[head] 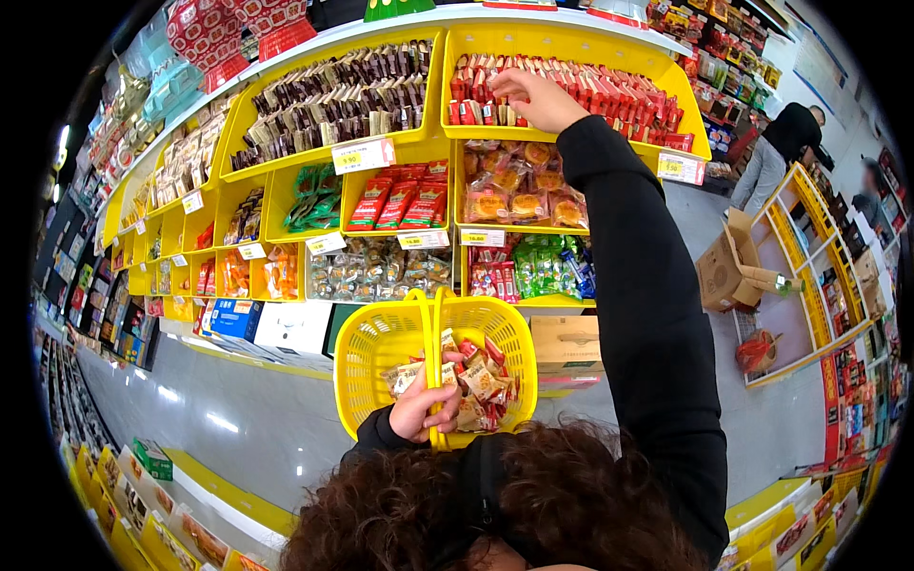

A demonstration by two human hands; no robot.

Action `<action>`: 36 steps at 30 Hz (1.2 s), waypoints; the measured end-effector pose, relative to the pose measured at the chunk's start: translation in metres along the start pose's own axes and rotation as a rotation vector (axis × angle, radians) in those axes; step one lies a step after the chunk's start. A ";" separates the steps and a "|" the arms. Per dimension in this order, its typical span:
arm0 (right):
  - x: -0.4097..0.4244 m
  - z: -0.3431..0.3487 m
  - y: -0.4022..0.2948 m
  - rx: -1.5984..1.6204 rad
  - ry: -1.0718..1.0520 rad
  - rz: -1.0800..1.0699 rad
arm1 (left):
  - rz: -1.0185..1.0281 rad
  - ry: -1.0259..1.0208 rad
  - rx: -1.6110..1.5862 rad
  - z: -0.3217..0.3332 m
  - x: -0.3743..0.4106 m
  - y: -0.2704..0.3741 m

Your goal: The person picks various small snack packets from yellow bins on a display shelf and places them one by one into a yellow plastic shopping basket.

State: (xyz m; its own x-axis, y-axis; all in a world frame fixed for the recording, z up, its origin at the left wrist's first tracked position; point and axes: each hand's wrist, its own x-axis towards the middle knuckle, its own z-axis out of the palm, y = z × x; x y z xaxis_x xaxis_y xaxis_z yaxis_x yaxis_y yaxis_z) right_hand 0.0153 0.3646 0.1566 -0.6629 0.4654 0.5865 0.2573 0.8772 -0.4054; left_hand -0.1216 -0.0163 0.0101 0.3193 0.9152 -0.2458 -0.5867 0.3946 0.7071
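My left hand (427, 403) is closed around the handles of a yellow plastic shopping basket (346, 357). Small packaged snacks (482, 382) in cream and red wrappers lie inside the basket, mostly towards its right side. With the arm stretched forward, my right hand (532, 98) is over the upper right yellow bin (564, 39), above rows of red-wrapped snacks (614, 96). Its fingers are apart and slightly bent, and no item shows in them. Left of that bin, another yellow bin holds dark-wrapped snacks (343, 93).
Lower yellow bins hold packaged round cakes (528, 205), red packets (396, 203) and green packets (314, 203). Cardboard boxes (568, 342) stand below the shelves. At the right are an open carton (725, 264), a yellow-edged rack (807, 243) and a bending person (782, 150).
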 end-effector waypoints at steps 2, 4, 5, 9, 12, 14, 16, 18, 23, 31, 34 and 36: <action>0.009 0.002 0.007 -0.027 -0.157 0.000 | -0.016 0.000 0.006 -0.006 -0.006 0.005; 0.015 0.008 -0.003 -0.025 -0.263 0.066 | -0.015 0.002 -0.008 -0.013 -0.010 0.004; 0.017 0.011 -0.009 -0.022 -0.317 0.097 | -0.007 0.002 -0.013 -0.015 -0.011 0.005; 0.014 0.010 -0.004 -0.116 -0.289 0.083 | 0.012 -0.008 -0.009 -0.015 -0.012 0.005; 0.014 0.007 0.006 -0.114 -0.244 0.027 | 0.035 0.003 -0.033 -0.011 -0.010 0.002; 0.014 0.008 0.012 -0.031 -0.198 0.053 | 0.052 0.019 -0.039 -0.008 -0.009 0.000; 0.012 0.005 0.009 -0.095 -0.180 0.025 | 0.065 0.043 -0.054 -0.006 -0.008 -0.006; 0.012 0.002 0.008 -0.121 -0.140 -0.046 | 0.070 0.053 -0.061 -0.003 -0.007 -0.008; -0.014 -0.011 -0.014 -0.060 0.186 -0.120 | 0.086 0.038 -0.062 -0.002 -0.001 -0.014; -0.072 -0.021 -0.075 0.570 0.253 0.027 | 0.075 0.042 -0.075 0.004 0.007 -0.021; -0.097 -0.016 -0.097 0.633 0.315 -0.023 | 0.080 0.054 -0.071 0.008 0.007 -0.022; -0.113 -0.012 -0.109 0.681 0.321 -0.018 | 0.093 0.068 -0.043 0.009 0.007 -0.023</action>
State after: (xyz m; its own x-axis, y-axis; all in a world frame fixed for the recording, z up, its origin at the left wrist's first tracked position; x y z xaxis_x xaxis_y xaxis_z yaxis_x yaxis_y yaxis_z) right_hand 0.0703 0.2177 0.1433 -0.3983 0.5548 0.7305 -0.3121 0.6669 -0.6767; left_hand -0.0988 -0.0200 -0.0019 0.2118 0.9510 -0.2254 -0.6435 0.3093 0.7001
